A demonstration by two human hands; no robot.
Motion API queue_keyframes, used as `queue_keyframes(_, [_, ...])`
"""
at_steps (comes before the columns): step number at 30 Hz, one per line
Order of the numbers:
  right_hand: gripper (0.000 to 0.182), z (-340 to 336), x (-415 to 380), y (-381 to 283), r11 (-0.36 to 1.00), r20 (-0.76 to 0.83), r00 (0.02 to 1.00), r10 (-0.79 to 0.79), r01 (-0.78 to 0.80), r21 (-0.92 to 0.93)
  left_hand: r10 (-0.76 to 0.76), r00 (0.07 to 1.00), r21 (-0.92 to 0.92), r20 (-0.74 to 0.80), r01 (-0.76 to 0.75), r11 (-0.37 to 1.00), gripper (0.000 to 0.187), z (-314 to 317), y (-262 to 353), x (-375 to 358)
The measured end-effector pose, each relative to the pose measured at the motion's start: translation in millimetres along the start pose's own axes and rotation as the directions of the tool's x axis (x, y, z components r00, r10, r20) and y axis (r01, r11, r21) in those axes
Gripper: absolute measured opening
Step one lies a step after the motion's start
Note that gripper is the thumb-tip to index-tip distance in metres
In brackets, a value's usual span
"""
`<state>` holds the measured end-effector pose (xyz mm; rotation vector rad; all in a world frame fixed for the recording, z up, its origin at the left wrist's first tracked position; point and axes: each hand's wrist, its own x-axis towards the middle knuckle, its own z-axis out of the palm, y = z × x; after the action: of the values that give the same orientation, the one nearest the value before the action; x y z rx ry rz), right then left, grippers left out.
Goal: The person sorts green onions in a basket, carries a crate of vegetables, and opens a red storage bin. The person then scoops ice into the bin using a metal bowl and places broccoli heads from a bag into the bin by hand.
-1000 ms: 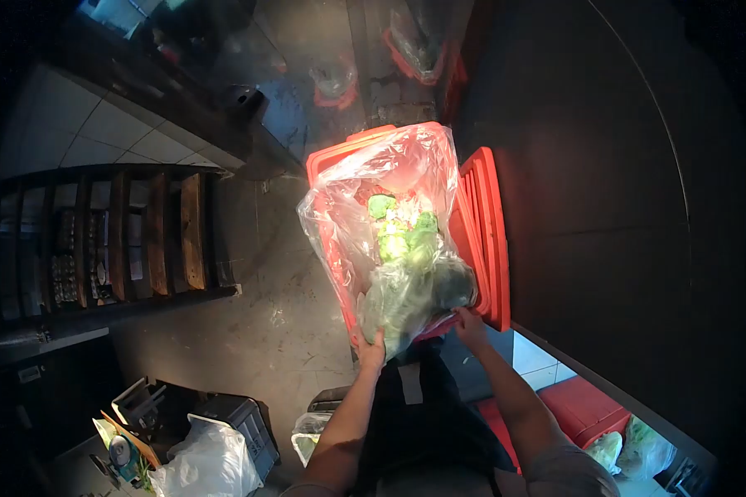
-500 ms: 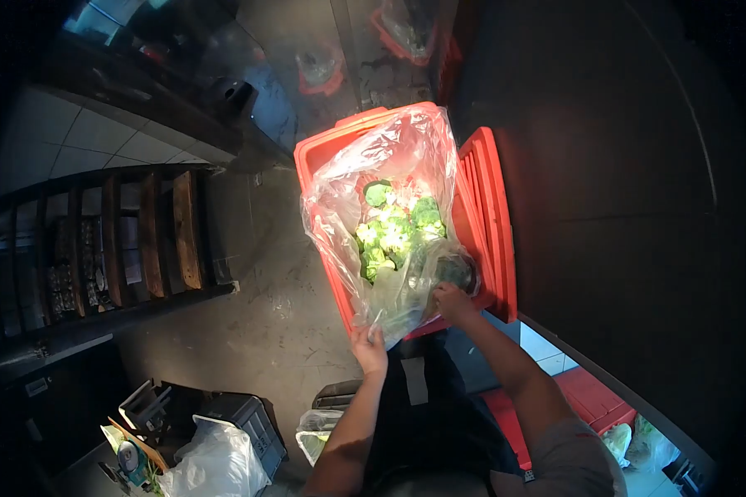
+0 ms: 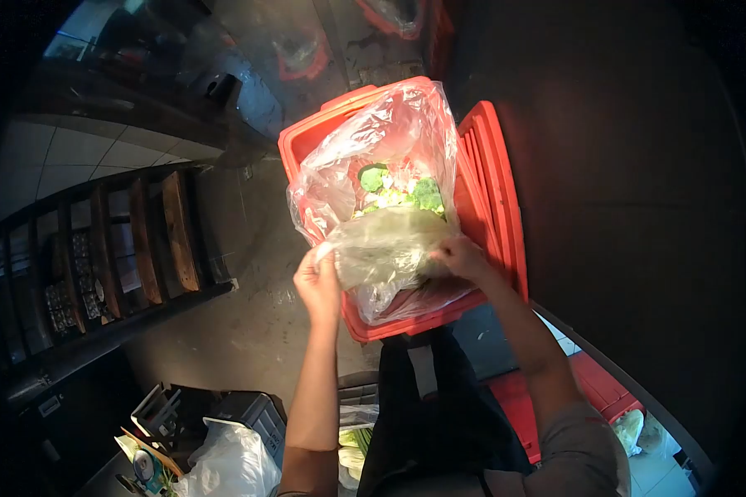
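Observation:
A red plastic crate stands in front of me, lined with a clear plastic bag. Pieces of green broccoli and paler leafy vegetables lie inside, their near part covered by plastic. Across the near half, a cloudy plastic sheet is stretched between my hands. My left hand pinches its left edge over the crate's left side. On the other side, my right hand has its fingers curled at the sheet's right end, above the crate's right part.
Red ribbed lids stand against the crate's right side. Dark wooden slats are on the left. At lower left sit a grey crate and a white plastic bag. A dark panel fills the right.
Both hands have risen from the crate's near edge, the left hand up and leftward. The plastic between them now spans the near vegetables. The view has shifted slightly.

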<state>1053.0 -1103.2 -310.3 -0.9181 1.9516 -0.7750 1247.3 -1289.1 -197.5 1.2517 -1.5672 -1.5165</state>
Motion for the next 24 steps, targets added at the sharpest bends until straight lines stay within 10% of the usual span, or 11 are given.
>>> queue_keyframes(2, [0.03,-33,-21,-30,0.861,-0.015,0.995,0.095,-0.075,0.503,-0.038,0.999,0.043,-0.022,0.039,0.998,0.018,-14,5,10])
queue_keyframes(4, [0.028,-58,-30,-53,0.787,-0.154,0.987,0.036,0.067,0.613,-0.001,0.999,-0.013,-0.038,0.001,1.0,0.019,-23,10,20])
queue_keyframes(9, [0.022,-116,-38,-166,0.651,-0.226,0.947,-0.229,0.322,0.688,0.041,0.999,-0.214,-0.032,-0.047,0.976,0.023,-9,74,42])
queue_keyframes(12, [0.021,-95,-16,-196,0.733,-0.147,0.897,-0.418,0.429,0.528,0.329,0.876,0.195,0.354,-0.413,0.89,0.045,5,91,14])
queue_keyframes(14, [0.023,-56,-11,-204,0.711,-0.045,0.845,-0.534,0.477,0.516,0.021,0.814,0.014,0.58,-0.035,0.999,0.058,20,57,-8])
queue_keyframes(15, [0.025,-43,-14,-206,0.639,-0.016,0.74,-0.672,0.591,0.493,0.134,0.788,-0.081,0.601,-0.107,0.991,0.05,24,48,-15])
queue_keyframes(18, [0.03,-27,-27,-190,0.712,0.268,0.863,-0.429,0.14,0.688,0.014,0.88,-0.037,0.474,0.004,0.999,0.041,7,23,-24])
queue_keyframes(20, [0.042,-10,-44,-177,0.701,-0.062,0.922,-0.382,0.333,0.631,-0.001,0.935,0.06,0.355,-0.022,0.998,0.038,-16,3,-37])
queue_keyframes(21, [0.049,0,-53,-168,0.699,-0.229,0.907,-0.353,0.418,0.58,-0.194,0.942,-0.043,0.274,0.214,0.976,0.039,-31,-4,-45])
queue_keyframes(24, [0.068,44,-77,-139,0.946,-0.132,0.979,-0.156,0.109,-0.304,-0.697,0.621,-0.32,0.359,0.783,0.534,0.044,-87,-28,-73])
